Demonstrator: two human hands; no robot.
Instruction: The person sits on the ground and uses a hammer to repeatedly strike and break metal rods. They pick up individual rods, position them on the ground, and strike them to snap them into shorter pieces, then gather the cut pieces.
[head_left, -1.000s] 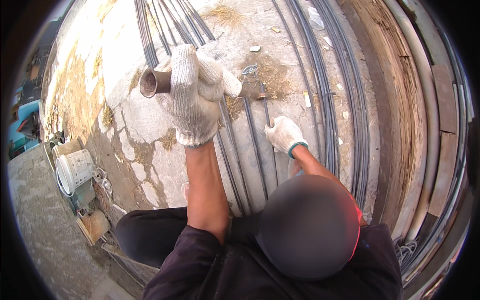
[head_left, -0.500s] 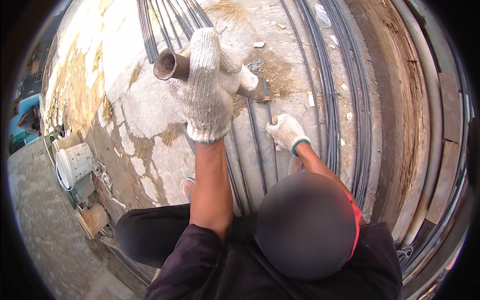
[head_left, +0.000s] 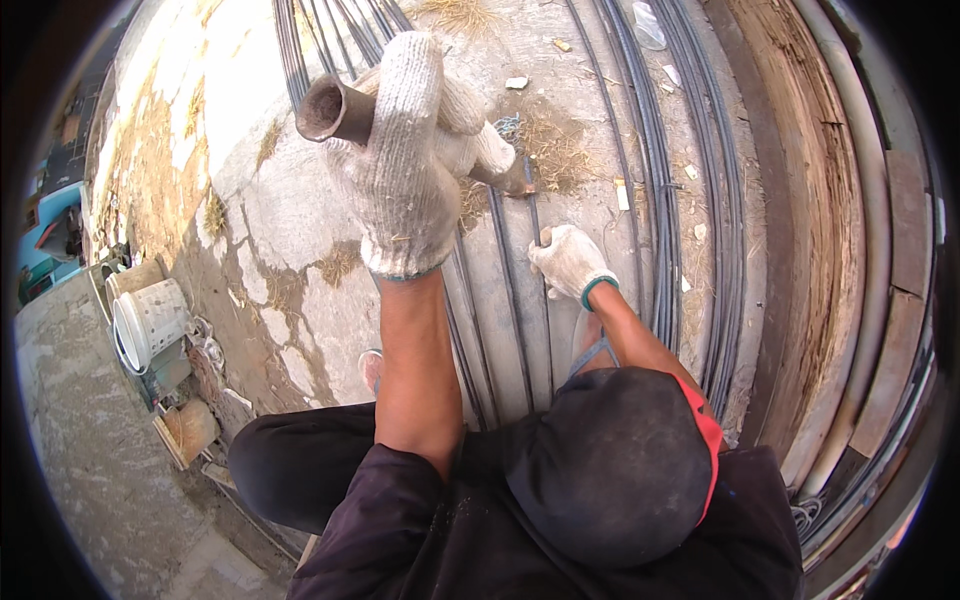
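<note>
My left hand [head_left: 400,170], in a white knit glove, is wrapped around a rusty metal pipe [head_left: 343,112]. One open pipe mouth faces up near me. The far end slants down to the right, by a thin dark steel rod [head_left: 533,212]; whether they touch I cannot tell. My right hand [head_left: 572,262], gloved too, is closed at that rod, lower down and close to the ground. Its fingertips are partly hidden. More steel rods [head_left: 508,270] run alongside on the concrete, passing under my left forearm.
Rod bundles [head_left: 655,190] lie to the right, beside long weathered timber [head_left: 790,200] and a grey pipe [head_left: 860,150]. Another bundle [head_left: 292,55] is at the far left. White buckets [head_left: 150,322] stand left. Dry straw [head_left: 565,155] and scraps litter the cracked concrete [head_left: 290,215]. Dark cloth [head_left: 610,465] fills the front.
My left hand and the pipe have risen slightly in the view and shifted a little left. My right hand stays closed at the rod, almost unmoved.
</note>
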